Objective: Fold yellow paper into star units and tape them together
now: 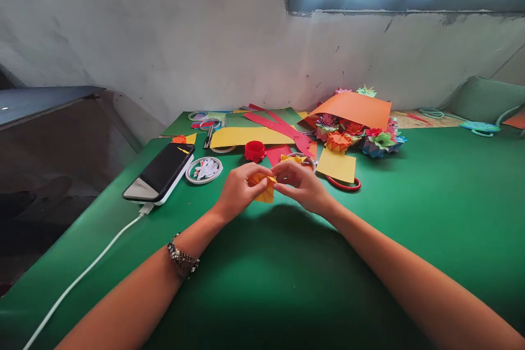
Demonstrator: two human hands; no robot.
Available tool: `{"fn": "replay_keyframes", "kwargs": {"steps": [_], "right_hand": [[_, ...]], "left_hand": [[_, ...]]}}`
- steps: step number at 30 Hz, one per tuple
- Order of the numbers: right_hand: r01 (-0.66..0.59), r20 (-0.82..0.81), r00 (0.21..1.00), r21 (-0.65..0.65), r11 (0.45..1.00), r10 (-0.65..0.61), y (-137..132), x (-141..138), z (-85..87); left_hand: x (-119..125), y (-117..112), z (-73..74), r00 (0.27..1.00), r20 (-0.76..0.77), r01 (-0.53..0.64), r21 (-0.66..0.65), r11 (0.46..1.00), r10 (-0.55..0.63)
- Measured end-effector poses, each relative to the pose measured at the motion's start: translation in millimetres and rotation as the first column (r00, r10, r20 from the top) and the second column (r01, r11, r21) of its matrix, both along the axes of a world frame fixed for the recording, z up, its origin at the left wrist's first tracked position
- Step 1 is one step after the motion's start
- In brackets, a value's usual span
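Note:
My left hand (238,188) and my right hand (301,183) meet over the green table (430,213), both pinching a small folded piece of yellow-orange paper (266,188) between their fingertips. The paper is held just above the tabletop. A bracelet (182,258) sits on my left wrist. Just behind my hands lie a yellow paper square (336,165), a red ring-shaped piece (255,150) and red-handled scissors (344,185).
A phone (159,173) on a white charging cable (82,276) lies to the left, next to a round lid holding white scraps (204,169). Sheets of yellow, red and orange paper (353,109) and several folded paper flowers (379,139) crowd the far side by the wall.

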State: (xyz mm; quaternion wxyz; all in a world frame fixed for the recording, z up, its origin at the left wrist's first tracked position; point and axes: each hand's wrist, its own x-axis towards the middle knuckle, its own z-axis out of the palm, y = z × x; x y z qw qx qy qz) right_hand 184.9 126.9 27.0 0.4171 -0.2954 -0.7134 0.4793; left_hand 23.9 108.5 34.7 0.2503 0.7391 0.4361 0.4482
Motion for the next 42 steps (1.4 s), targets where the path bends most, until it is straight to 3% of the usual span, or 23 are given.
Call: {"fn": "replay_keyframes", "kwargs": {"steps": [10, 18, 33, 37, 42], "right_hand": [[-0.003, -0.018, 1.0, -0.136, 0.991, 0.001, 3.0, -0.9, 0.9], [0.044, -0.012, 0.999, -0.127, 0.991, -0.046, -0.3, -4.7, 1.5], [0.135, -0.028, 0.99, -0.061, 0.989, -0.136, -0.9, -7.7, -2.2], [0.104, 0.0, 0.995, -0.038, 0.994, -0.104, -1.6, -7.0, -2.0], [0.07, -0.013, 0.998, 0.018, 0.997, -0.069, -4.0, -4.9, 1.5]], "left_hand": [[0.8, 2.1, -8.1, 0.995, -0.03, -0.088, 0.119, 0.989, 0.093], [4.8, -1.6, -7.9, 0.982, -0.087, -0.148, 0.17, 0.974, 0.165], [8.0, -5.6, -5.1, 0.981, -0.129, -0.123, 0.175, 0.977, 0.147], [4.6, -3.0, -3.2, 0.989, -0.135, -0.04, 0.192, 0.981, 0.067], [-2.2, 3.7, -3.5, 0.965, -0.233, 0.189, 0.299, 0.935, -0.12]]}}
